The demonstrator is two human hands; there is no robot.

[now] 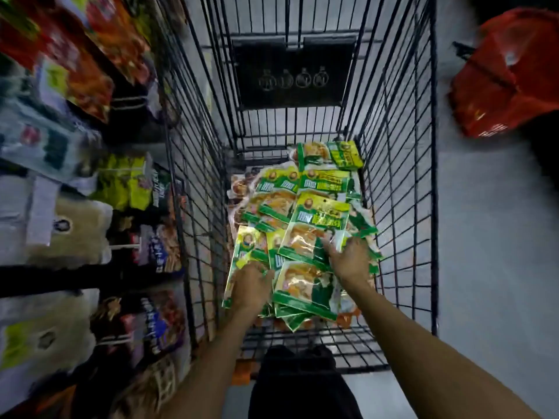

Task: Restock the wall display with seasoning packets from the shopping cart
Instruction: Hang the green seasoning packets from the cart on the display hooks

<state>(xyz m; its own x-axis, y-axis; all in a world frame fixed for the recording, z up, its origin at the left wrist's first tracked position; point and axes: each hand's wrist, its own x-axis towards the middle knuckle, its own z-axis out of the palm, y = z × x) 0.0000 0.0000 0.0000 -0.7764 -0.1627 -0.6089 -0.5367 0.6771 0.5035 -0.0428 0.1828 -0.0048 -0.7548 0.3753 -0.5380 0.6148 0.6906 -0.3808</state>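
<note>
Seasoning packets [317, 213] in cart [399, 152] beside display [60, 152]

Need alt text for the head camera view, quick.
The left hand and right hand reach onto a pile of green seasoning packets in a black wire shopping cart. Stocked shelves stand left; a red basket lies right.

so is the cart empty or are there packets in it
Not empty: green seasoning packets lie heaped on the cart floor, left hand and right hand on the heap.
</note>
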